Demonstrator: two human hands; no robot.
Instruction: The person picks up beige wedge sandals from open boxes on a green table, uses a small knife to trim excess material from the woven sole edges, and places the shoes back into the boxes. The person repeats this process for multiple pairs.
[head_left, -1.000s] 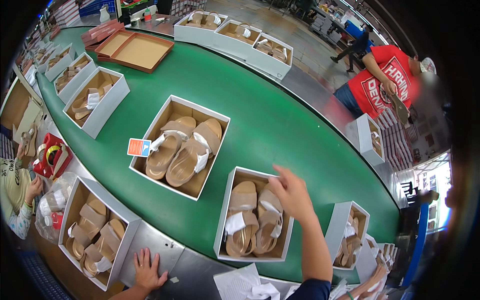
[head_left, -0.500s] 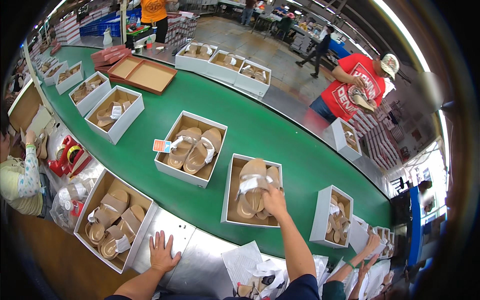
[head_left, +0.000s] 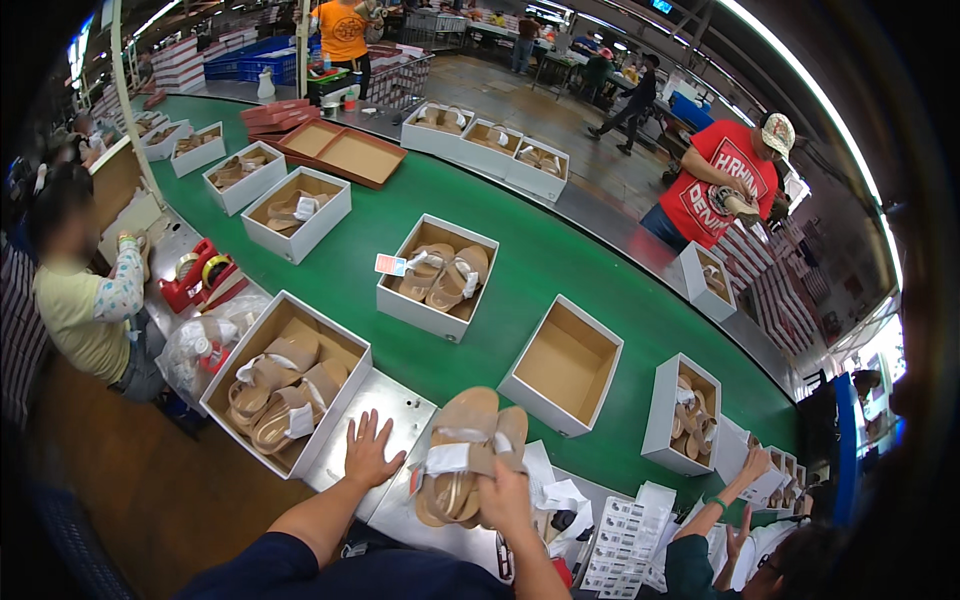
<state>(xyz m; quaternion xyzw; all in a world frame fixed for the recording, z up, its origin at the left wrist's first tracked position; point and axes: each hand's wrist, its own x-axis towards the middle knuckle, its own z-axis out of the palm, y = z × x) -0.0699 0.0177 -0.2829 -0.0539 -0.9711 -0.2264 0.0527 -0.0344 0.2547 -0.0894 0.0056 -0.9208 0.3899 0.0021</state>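
My right hand [head_left: 507, 497] grips a pair of tan sandals [head_left: 462, 420] with white tissue around the straps, held above the metal ledge close to my body. On that ledge [head_left: 396, 398] my left hand [head_left: 372, 450] lies flat, fingers spread, with nothing in it. Just left of it stands a large white shoebox [head_left: 345, 375] holding several tan sandals [head_left: 285, 385]. Beyond the held pair, a white shoebox [head_left: 512, 390] shows its bare brown inside. Further left, another box [head_left: 415, 312] contains tan sandals with an orange and blue tag [head_left: 391, 265].
A green conveyor belt [head_left: 490, 355] crosses in front, carrying more sandal boxes [head_left: 683, 415]. Brown-red trays [head_left: 350, 155] lie at its far left. Red tape dispensers [head_left: 200, 275] and a co-worker [head_left: 95, 300] are at left. A co-worker's hand [head_left: 755, 462] reaches in at right, near label sheets [head_left: 625, 540].
My right hand has lifted the sandals out of the box on the belt and brought them toward me over the ledge. My left hand stays flat on the metal. The view has shifted.
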